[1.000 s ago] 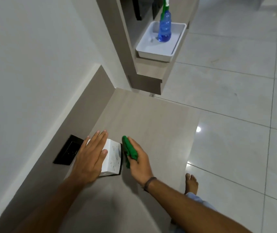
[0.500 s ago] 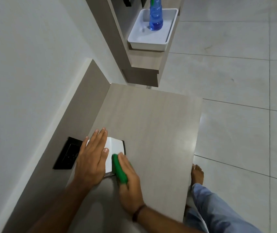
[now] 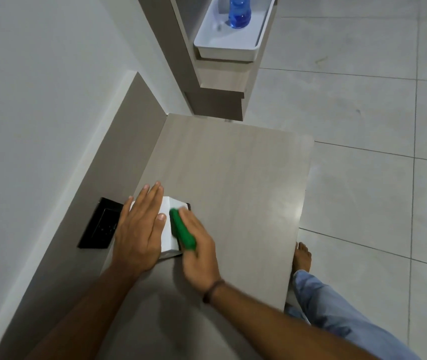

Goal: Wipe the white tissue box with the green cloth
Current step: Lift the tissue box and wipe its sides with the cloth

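Black rectangular wall socket panel [image 3: 100, 224] sits just left of the left hand [image 3: 139, 229]. Left hand lies flat, fingers extended together, palm pressed on top of the small white cardboard tissue box [image 3: 167, 231], steadying it on the pale wood-grain desk [image 3: 233, 183]. Box is between the two hands. Right hand [image 3: 198, 252] is curled over a folded green cloth [image 3: 182, 233], pressing it against the box's right side; hand slightly blurred. Beyond the hands, a white plastic tray [image 3: 226, 48] on a shelf holds a blue bottle [image 3: 239, 11].
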